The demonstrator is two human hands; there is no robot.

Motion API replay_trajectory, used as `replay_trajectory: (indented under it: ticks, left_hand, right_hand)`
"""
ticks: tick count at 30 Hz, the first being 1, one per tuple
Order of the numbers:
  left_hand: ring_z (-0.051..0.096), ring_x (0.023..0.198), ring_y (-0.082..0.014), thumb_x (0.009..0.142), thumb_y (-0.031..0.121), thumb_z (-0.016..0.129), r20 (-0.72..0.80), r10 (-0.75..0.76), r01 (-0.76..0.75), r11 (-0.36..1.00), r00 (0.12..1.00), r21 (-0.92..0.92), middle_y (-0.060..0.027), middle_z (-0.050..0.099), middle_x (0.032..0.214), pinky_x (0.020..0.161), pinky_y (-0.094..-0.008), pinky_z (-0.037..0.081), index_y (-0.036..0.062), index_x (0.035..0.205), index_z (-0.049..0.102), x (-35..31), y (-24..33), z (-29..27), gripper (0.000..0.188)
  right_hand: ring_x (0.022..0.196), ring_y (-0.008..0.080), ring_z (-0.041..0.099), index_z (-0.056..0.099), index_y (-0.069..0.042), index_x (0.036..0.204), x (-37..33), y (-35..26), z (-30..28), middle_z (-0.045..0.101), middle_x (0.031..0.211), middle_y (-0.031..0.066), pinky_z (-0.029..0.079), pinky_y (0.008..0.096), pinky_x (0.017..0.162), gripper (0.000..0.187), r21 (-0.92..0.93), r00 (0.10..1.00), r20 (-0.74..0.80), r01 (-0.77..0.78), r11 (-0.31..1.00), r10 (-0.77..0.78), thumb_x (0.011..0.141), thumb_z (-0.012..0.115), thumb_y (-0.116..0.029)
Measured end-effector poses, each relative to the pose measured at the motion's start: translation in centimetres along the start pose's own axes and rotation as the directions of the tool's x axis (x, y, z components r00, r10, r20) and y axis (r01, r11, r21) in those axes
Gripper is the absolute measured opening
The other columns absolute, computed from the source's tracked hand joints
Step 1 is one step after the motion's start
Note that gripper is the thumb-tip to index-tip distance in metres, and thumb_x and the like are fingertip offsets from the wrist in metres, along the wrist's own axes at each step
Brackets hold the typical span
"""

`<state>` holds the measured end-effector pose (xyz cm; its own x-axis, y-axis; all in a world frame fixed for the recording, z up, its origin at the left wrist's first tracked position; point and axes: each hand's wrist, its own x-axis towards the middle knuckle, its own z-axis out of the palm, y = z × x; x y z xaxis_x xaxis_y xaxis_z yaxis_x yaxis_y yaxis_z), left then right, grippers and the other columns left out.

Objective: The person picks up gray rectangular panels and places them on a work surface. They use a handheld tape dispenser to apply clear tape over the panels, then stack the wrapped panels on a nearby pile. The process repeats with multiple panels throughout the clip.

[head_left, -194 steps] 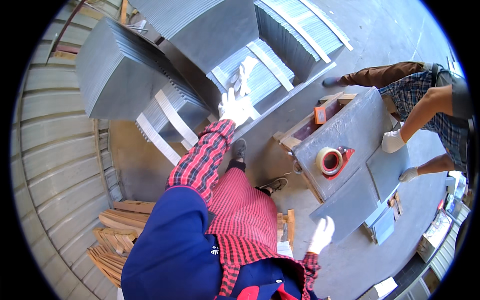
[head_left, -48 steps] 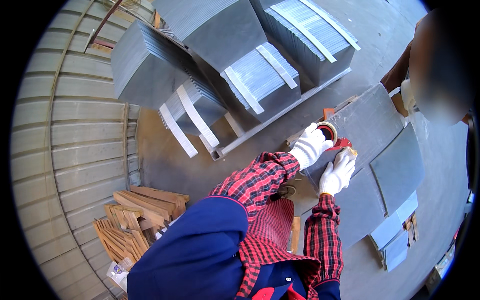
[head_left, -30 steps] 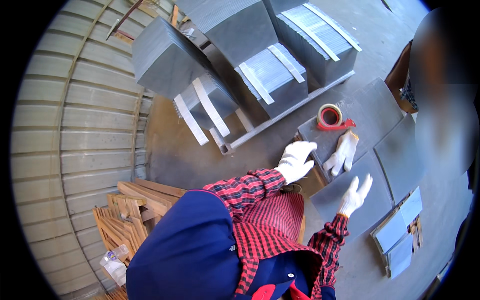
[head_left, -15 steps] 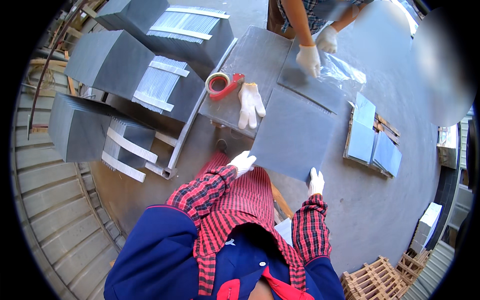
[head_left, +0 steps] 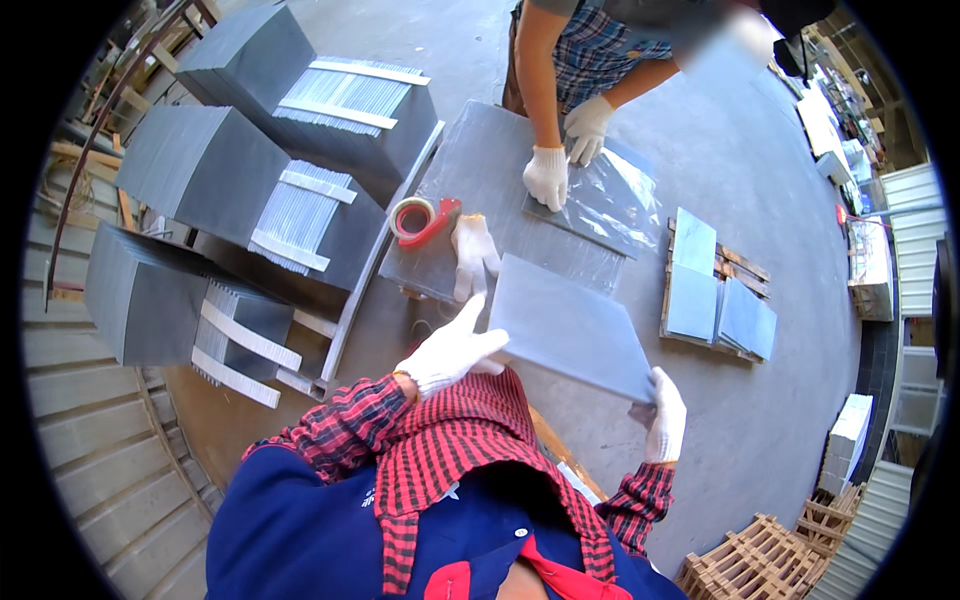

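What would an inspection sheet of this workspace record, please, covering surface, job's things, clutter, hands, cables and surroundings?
Surface: grey rectangular worktop, partly covered.
Job's things: flat grey rectangular slab, in hand.
Clutter: red tape dispenser with pale tape roll; beside it, loose white knitted glove.
Hands: both white-gloved; right hand grips the slab's near right corner; left hand at its left corner, grip unclear.
Cables: nothing seen on the worktop.
Surroundings: co-worker's white-gloved hands on clear-filmed grey slab; grey slab stacks left; slatted wooden pallets lower right.

Slab [head_left: 568, 325] before table [head_left: 475, 155]; on table, tape dispenser [head_left: 434, 226] left of loose glove [head_left: 474, 256].
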<state>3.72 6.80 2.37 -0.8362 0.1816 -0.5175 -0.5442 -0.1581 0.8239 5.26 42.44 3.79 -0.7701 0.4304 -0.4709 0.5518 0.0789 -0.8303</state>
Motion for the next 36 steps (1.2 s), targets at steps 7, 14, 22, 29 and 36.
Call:
replay_trajectory:
  ticks: [7,14,22,29,36]
  left_hand:
    - [0.066,0.110,-0.0329,0.098,0.044,0.056,0.243,0.261,-0.352,0.788,0.934,0.505,-0.0204,0.068,0.116,0.098,-0.0374,0.048,0.0078,0.133,0.059,4.3,4.7,-1.5,0.051]
    - [0.069,0.100,-0.0355,0.100,0.046,0.052,0.402,0.188,-0.416,0.673,0.896,0.612,-0.0180,0.073,0.101,0.093,-0.0384,0.050,0.0096,0.130,0.061,4.4,6.8,-2.6,0.048]
    - [0.071,0.095,-0.0341,0.100,0.045,0.052,0.463,0.188,-0.466,0.641,0.866,0.610,-0.0164,0.074,0.093,0.092,-0.0380,0.052,0.0095,0.131,0.060,5.3,6.9,-3.1,0.048]
    - [0.071,0.093,-0.0347,0.099,0.043,0.053,0.442,0.195,-0.447,0.673,0.876,0.589,-0.0166,0.074,0.093,0.090,-0.0387,0.052,0.0079,0.125,0.065,5.9,8.4,-2.9,0.046]
    - [0.069,0.100,-0.0315,0.101,0.039,0.051,0.425,0.170,-0.409,0.710,0.889,0.573,-0.0188,0.072,0.108,0.091,-0.0377,0.050,0.0038,0.122,0.066,7.2,10.1,-2.3,0.043]
  right_hand:
    - [0.080,0.0214,0.063,0.068,-0.001,0.116,4.7,-0.8,1.0,0.067,0.103,0.0109,0.051,0.0368,0.067,0.053,0.326,0.996,-0.075,0.079,0.942,-0.057,0.099,0.053,-0.049]
    - [0.060,0.0174,0.056,0.071,-0.006,0.114,4.4,-0.6,2.2,0.069,0.092,0.0075,0.050,0.0371,0.065,0.060,0.300,0.976,-0.215,0.075,0.951,-0.009,0.095,0.051,-0.060]
    - [0.089,0.0228,0.062,0.071,-0.004,0.114,4.2,-0.9,2.8,0.068,0.105,0.0111,0.051,0.0390,0.070,0.058,0.319,0.954,-0.297,0.059,0.946,0.041,0.097,0.050,-0.056]
    - [0.077,0.0203,0.063,0.071,-0.009,0.117,6.0,-1.5,2.7,0.069,0.097,0.0081,0.053,0.0396,0.081,0.060,0.208,0.906,-0.419,0.042,0.977,0.051,0.093,0.052,-0.061]
    - [0.116,0.0254,0.057,0.069,-0.009,0.124,8.5,-2.7,2.5,0.065,0.125,0.0110,0.040,0.0432,0.105,0.058,0.231,0.921,-0.388,0.132,0.964,-0.034,0.094,0.052,-0.056]
